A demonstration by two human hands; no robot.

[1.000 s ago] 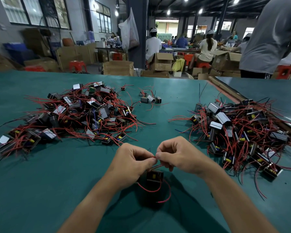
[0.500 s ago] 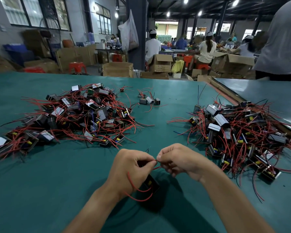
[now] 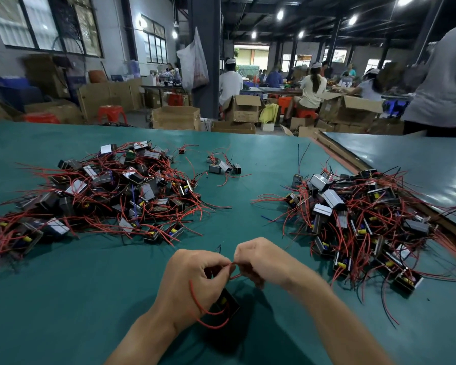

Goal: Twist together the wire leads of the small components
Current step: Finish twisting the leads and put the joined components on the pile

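Note:
Just above the green table (image 3: pixel 63 299), my left hand (image 3: pixel 192 280) and my right hand (image 3: pixel 263 262) meet fingertip to fingertip. Both pinch the thin red wire leads (image 3: pixel 233 264) of one small black component (image 3: pixel 225 302). That component hangs under my left palm, a yellow part showing on it. A loop of red wire curls over my left wrist. The pinched wire ends are mostly hidden by my fingers.
A large pile of similar components with red leads (image 3: pixel 111 191) lies at the left, another pile (image 3: pixel 358 222) at the right. A few loose ones (image 3: pixel 223 165) sit further back. A second table (image 3: pixel 419 164) adjoins at the right. People and cardboard boxes (image 3: pixel 177 117) fill the background.
The component has swung from hanging between my hands to under my left palm. Its red lead now loops over my left wrist. Both hands kept pinching the leads.

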